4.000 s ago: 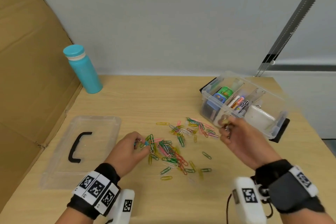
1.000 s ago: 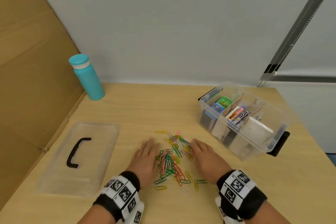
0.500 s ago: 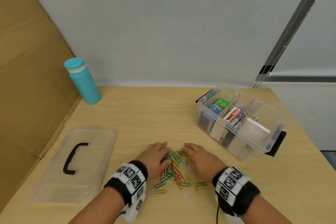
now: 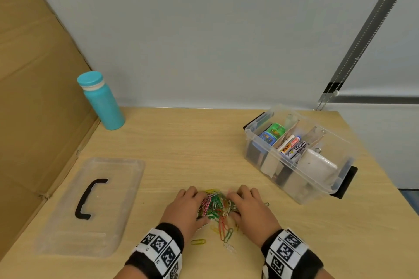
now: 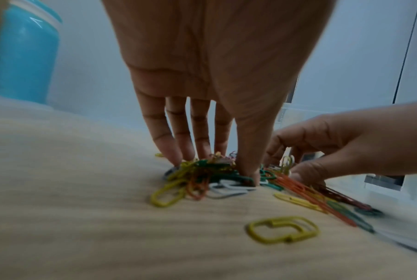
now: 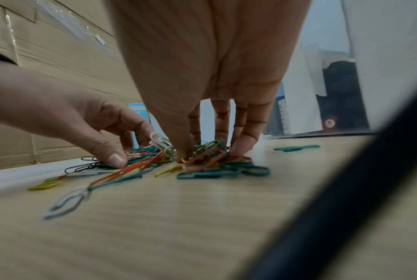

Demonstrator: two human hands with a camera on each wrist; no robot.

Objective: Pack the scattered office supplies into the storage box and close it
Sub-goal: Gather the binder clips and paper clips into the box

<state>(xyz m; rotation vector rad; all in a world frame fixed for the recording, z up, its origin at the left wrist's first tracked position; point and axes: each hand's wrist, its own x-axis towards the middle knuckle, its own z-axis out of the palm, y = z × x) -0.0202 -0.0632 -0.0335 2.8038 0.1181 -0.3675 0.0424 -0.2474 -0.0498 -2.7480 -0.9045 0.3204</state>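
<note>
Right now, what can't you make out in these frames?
- Clips under both hands: head view, palms cover them, so no count.
- Box bottom: head view, contents and hazy walls hide it.
- Left hand grip: wrist view blurred; clips pinched or only pressed, unclear.
- Right hand: same.

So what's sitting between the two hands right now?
The gathered heap of coloured paper clips, with the left hand and right hand touching it from either side. The head view shows this best; a few clips lie loose nearer the wrists.
</note>
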